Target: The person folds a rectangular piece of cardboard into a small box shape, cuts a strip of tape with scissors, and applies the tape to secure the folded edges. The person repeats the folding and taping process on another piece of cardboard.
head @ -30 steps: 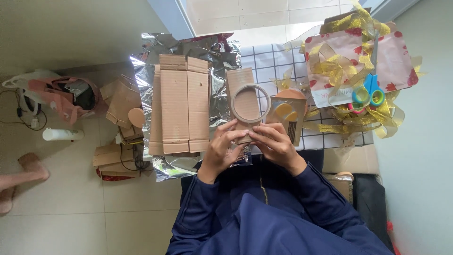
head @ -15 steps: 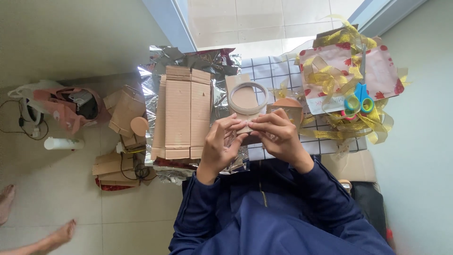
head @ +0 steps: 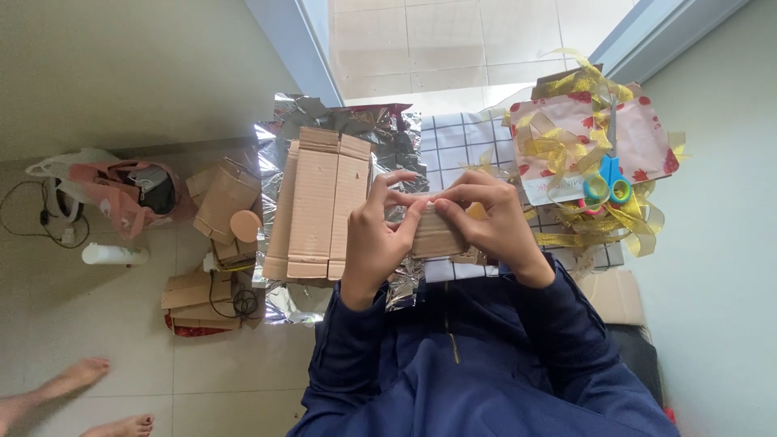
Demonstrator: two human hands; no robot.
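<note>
Tiled floor, foil sheet (head: 279, 158) and flattened cardboard (head: 317, 202) lie beyond the fingers.
A small cardboard piece (head: 435, 236) is pinched shut between left hand (head: 376, 243) and right hand (head: 490, 222); folding seems underway, and firm creasing is called for.

Small cardboard piece (head: 435, 236) at centre, pinched between left grip (head: 374, 243) and right grip (head: 494, 226). Flattened cardboard box (head: 317, 202) at nine o'clock, lying on foil sheet (head: 275, 150). Scissors (head: 607, 182) at two o'clock, atop ribbon tangle (head: 558, 146). Bag (head: 121, 194) farther at nine, bare feet (head: 81, 396) at eight.
</note>
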